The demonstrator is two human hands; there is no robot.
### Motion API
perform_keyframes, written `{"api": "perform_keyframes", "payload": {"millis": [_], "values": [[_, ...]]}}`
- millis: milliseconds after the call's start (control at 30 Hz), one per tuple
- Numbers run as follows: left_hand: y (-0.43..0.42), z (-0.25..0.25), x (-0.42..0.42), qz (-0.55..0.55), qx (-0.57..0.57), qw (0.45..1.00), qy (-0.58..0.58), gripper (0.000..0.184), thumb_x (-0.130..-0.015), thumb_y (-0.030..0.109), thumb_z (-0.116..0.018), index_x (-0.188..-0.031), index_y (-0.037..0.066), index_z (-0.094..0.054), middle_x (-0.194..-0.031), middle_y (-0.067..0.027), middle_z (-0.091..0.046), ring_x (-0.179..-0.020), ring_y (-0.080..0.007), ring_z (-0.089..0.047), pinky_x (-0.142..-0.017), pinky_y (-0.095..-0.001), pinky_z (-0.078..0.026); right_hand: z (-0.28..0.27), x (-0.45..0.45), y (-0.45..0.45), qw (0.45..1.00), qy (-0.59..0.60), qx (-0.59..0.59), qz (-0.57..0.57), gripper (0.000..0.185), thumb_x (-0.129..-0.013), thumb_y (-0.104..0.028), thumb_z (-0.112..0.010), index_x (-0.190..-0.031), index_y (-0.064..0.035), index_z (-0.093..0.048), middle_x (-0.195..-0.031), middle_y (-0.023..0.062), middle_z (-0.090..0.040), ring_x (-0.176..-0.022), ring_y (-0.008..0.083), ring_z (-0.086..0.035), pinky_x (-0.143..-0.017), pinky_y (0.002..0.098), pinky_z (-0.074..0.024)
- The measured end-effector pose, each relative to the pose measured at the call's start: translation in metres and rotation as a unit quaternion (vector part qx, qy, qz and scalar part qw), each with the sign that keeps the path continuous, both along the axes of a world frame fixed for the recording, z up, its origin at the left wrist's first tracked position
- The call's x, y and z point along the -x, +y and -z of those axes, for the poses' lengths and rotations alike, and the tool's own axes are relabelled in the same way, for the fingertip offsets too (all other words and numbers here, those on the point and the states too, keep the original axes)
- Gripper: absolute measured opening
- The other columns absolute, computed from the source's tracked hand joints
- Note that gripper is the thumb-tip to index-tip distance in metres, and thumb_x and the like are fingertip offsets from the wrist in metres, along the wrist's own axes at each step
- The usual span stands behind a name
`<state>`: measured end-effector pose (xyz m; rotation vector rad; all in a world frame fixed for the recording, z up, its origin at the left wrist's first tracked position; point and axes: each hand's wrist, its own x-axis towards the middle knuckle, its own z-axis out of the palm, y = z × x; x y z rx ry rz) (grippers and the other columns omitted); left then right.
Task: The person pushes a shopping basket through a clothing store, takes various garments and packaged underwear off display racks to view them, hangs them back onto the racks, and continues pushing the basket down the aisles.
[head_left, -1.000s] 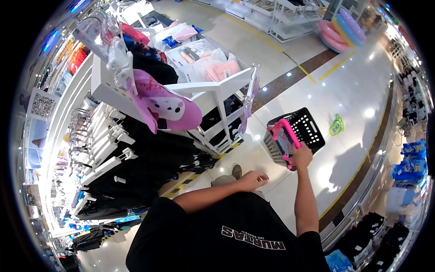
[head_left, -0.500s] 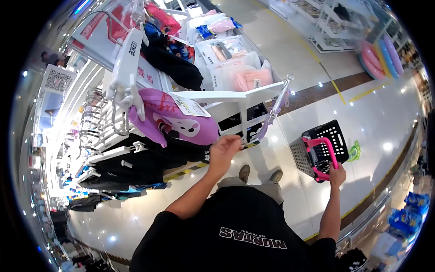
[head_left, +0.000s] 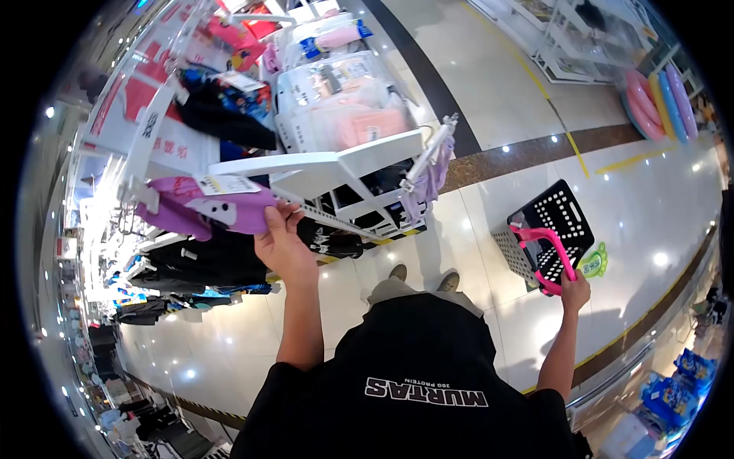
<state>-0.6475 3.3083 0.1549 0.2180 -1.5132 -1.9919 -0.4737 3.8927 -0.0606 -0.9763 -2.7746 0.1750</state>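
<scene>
Well, a purple cloth piece with a white cartoon face (head_left: 248,210) hangs at the front of a white display rack (head_left: 313,163), its free edge pinched in the left hand (head_left: 284,246); folded pink cloth in clear plastic (head_left: 372,128) lies behind it; well apart, the right hand (head_left: 575,292) grips the curved pink handle (head_left: 563,251) of a black perforated plastic basket (head_left: 515,254).

I am in a shop: black garments (head_left: 202,260) hang, clear-packaged goods (head_left: 336,115) lie in a white display bin (head_left: 382,153), a tag (head_left: 229,185) sits on purple merchandise (head_left: 252,214), and I hold a shopping basket (head_left: 562,222).
</scene>
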Motion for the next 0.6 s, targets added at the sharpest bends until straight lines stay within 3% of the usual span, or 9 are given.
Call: {"api": "perform_keyframes", "payload": {"millis": [100,233,333,433,533,567,600], "values": [[0.016,0.008,0.005,-0.020,0.014,0.999,-0.042,0.021,-0.102,0.018,-0.062,-0.113,0.000,-0.065,-0.105,-0.0090,-0.070,-0.094,-0.0181,-0.069,-0.079,-0.0306,-0.057,-0.002,0.005,0.020,1.000,0.015,0.009,-0.006,0.030,-0.081,-0.041,-0.072,-0.078,-0.0116,-0.066,-0.073,0.0166,-0.066,-0.073,0.0411,-0.066,-0.063,0.0510,-0.0497],[0.050,0.048,0.002,0.090,0.083,0.972,-0.202,0.024,-0.096,0.013,-0.071,-0.114,-0.001,-0.066,-0.103,-0.0075,-0.071,-0.092,-0.0143,-0.068,-0.080,-0.0261,-0.054,0.000,0.016,0.049,1.000,0.016,0.002,-0.014,0.030,-0.082,-0.041,-0.074,-0.079,-0.0121,-0.068,-0.072,0.0152,-0.066,-0.070,0.0402,-0.065,-0.061,0.0497,-0.0497],[0.080,0.093,0.010,0.139,0.262,0.930,-0.218,0.040,-0.092,0.018,-0.074,-0.126,-0.001,-0.063,-0.113,-0.0103,-0.068,-0.101,-0.0203,-0.064,-0.088,-0.0321,-0.051,-0.003,0.025,0.069,0.999,0.030,0.009,-0.037,0.029,-0.082,-0.039,-0.074,-0.078,-0.0119,-0.067,-0.071,0.0140,-0.066,-0.068,0.0391,-0.064,-0.060,0.0485,-0.0491],[0.111,0.104,0.029,0.104,0.486,0.853,-0.158,0.049,-0.090,0.022,-0.075,-0.130,-0.002,-0.060,-0.116,-0.0136,-0.066,-0.102,-0.0262,-0.064,-0.090,-0.0367,-0.050,-0.007,0.036,0.089,0.998,0.026,0.015,-0.051,0.028,-0.083,-0.039,-0.073,-0.078,-0.0123,-0.067,-0.070,0.0142,-0.066,-0.068,0.0381,-0.065,-0.060,0.0477,-0.0489],[0.125,0.119,0.057,0.136,0.503,0.837,-0.164,0.048,-0.091,0.023,-0.075,-0.130,-0.002,-0.060,-0.110,-0.0151,-0.067,-0.099,-0.0278,-0.064,-0.090,-0.0378,-0.050,-0.010,0.045,0.111,0.996,0.020,0.035,-0.080,0.029,-0.084,-0.039,-0.073,-0.079,-0.0112,-0.068,-0.070,0.0150,-0.066,-0.069,0.0383,-0.065,-0.061,0.0480,-0.0490],[0.126,0.122,0.062,0.189,0.414,0.858,-0.238,0.046,-0.091,0.024,-0.074,-0.127,-0.002,-0.062,-0.105,-0.0148,-0.068,-0.097,-0.0257,-0.064,-0.088,-0.0371,-0.050,-0.011,0.050,0.120,0.995,0.020,0.041,-0.092,0.029,-0.084,-0.039,-0.073,-0.079,-0.0108,-0.068,-0.071,0.0154,-0.066,-0.070,0.0385,-0.066,-0.061,0.0483,-0.0490],[0.129,0.121,0.067,0.192,0.411,0.857,-0.243,0.045,-0.091,0.024,-0.074,-0.126,-0.002,-0.062,-0.104,-0.0146,-0.068,-0.096,-0.0255,-0.064,-0.087,-0.0372,-0.050,-0.016,0.056,0.127,0.994,-0.001,0.051,-0.092,0.030,-0.084,-0.040,-0.072,-0.080,-0.0104,-0.068,-0.072,0.0156,-0.066,-0.071,0.0388,-0.066,-0.062,0.0486,-0.0491]]}}
